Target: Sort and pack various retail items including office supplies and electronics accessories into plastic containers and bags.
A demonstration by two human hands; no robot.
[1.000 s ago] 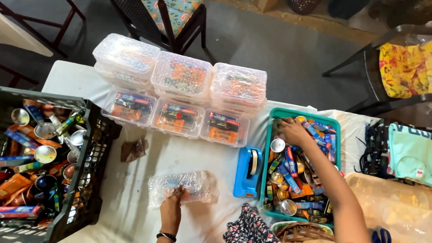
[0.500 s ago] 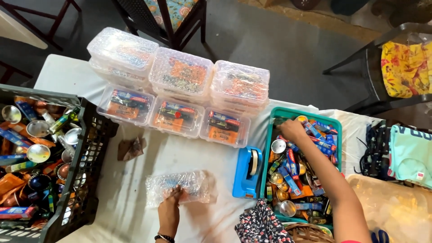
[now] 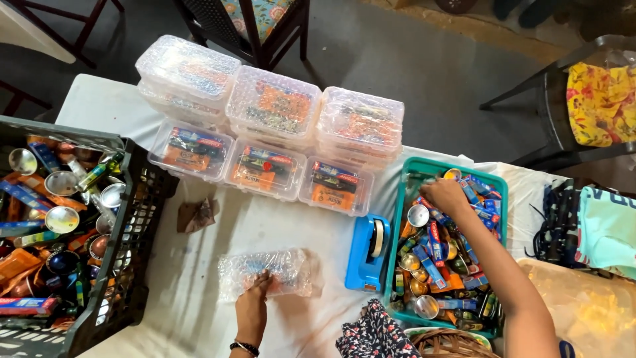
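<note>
— What's the left hand [image 3: 254, 306] doing?

— It lies palm down, fingers spread flat on a small packet wrapped in clear bubble film [image 3: 268, 272], pressing it onto the white cloth-covered table [image 3: 218, 232]. It is not clenched around the packet, just resting on top. There's a dark beaded bracelet at the wrist.

— And the right hand [image 3: 445, 194]?

— Reached into the teal plastic basket [image 3: 498, 192] at the far end, fingers curled down among the small tubes, little boxes and round metal tins heaped inside. Whether it has actually gripped one I cannot tell.

— What sits between the two?

— A blue tape dispenser [image 3: 368, 252], right against the basket's left wall, just beside the packet.

— Further out?

— Behind, stacked clear plastic lidded boxes [image 3: 275, 136] in two rows, the rear ones covered in bubble film. A crumpled brown scrap [image 3: 196, 215] lies in front of them. On the left, a black plastic crate [image 3: 126, 252] full of the same tins and tubes.

— The room?

— Grey floor, dark wooden chairs with floral cushions behind the table, folded cloth to the right.

— How does the packet look?

— Oblong, lying flat, film crinkled and shiny, blue and orange showing dimly through it
</note>
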